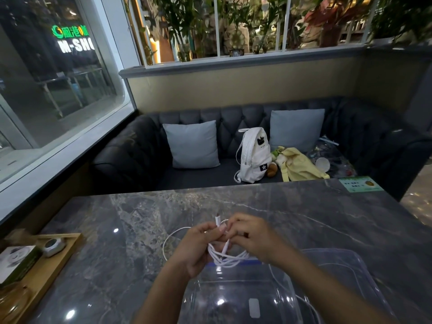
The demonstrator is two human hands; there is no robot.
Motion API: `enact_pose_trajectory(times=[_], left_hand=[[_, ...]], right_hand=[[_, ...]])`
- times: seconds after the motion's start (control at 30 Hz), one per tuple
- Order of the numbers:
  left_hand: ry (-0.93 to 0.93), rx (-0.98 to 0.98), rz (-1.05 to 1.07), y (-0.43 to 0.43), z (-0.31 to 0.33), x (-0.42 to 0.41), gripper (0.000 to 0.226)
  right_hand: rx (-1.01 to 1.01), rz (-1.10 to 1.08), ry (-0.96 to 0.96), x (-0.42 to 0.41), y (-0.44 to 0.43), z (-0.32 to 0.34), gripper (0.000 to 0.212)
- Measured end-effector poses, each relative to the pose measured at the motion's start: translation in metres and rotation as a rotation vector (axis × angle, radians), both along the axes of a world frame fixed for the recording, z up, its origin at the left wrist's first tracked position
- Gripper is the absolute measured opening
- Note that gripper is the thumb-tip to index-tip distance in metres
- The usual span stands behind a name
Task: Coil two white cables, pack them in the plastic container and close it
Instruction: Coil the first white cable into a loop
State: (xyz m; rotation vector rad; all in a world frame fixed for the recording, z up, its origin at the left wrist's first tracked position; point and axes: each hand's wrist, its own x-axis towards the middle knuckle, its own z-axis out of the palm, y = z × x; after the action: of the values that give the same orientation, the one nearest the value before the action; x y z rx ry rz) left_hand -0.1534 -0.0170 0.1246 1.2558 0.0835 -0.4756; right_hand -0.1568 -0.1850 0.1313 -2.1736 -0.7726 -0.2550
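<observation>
Two-handed hold on a white cable (225, 257), up off the table (117, 230) and just beyond the far rim of the clear plastic container (233, 298). Clamps the gathered loops in the left hand (201, 246), thumb and fingers curled round the strands, most likely so the finished turns cannot spring apart. Nips the strand close beside that with the right hand (254, 237), grip pinched tight on the cable, probably to steer the next turn or tuck an end. Leaves one plug (217, 218) poking up between the two grips and a slack loop (167, 242) sagging out to the left onto the table, so looks only partly coiled. Holds the bundle right beside the container, presumably to drop it straight in once wound. Shows a thin white line (284, 285) through the clear plastic nearer the body, perhaps the second cable; cannot tell whether inside or underneath. Shows what looks like the lid (346, 265) lying off to the right, close against the container and handy for closing. Sits well apart from a wooden tray (60, 256) at the table's left edge.
</observation>
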Motion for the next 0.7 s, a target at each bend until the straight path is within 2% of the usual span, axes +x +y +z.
enact_pose_trajectory(times=[0.1, 0.17, 0.37, 0.47, 0.57, 0.7], left_hand=[[0.029, -0.048, -0.016, 0.001, 0.0, 0.001, 0.005], [0.049, -0.054, -0.042, 0.002, 0.001, 0.0, 0.011], [-0.018, 0.129, -0.074, 0.0, 0.002, -0.004, 0.008], [-0.094, 0.194, -0.024, -0.003, 0.003, -0.006, 0.005], [-0.099, 0.269, 0.067, -0.006, 0.001, -0.005, 0.005], [-0.077, 0.267, 0.171, -0.006, -0.001, -0.002, 0.012]], right_hand=[[0.2, -0.061, 0.127, -0.001, 0.005, -0.005, 0.004], [0.295, -0.09, 0.207, -0.002, 0.006, -0.009, 0.005], [0.433, -0.183, 0.409, -0.002, 0.009, -0.012, 0.005], [0.509, -0.246, 0.515, -0.001, 0.011, -0.009, 0.014], [0.438, -0.24, 0.462, -0.001, 0.014, -0.007, 0.026], [0.167, -0.292, 0.382, 0.001, 0.014, -0.008, 0.036]])
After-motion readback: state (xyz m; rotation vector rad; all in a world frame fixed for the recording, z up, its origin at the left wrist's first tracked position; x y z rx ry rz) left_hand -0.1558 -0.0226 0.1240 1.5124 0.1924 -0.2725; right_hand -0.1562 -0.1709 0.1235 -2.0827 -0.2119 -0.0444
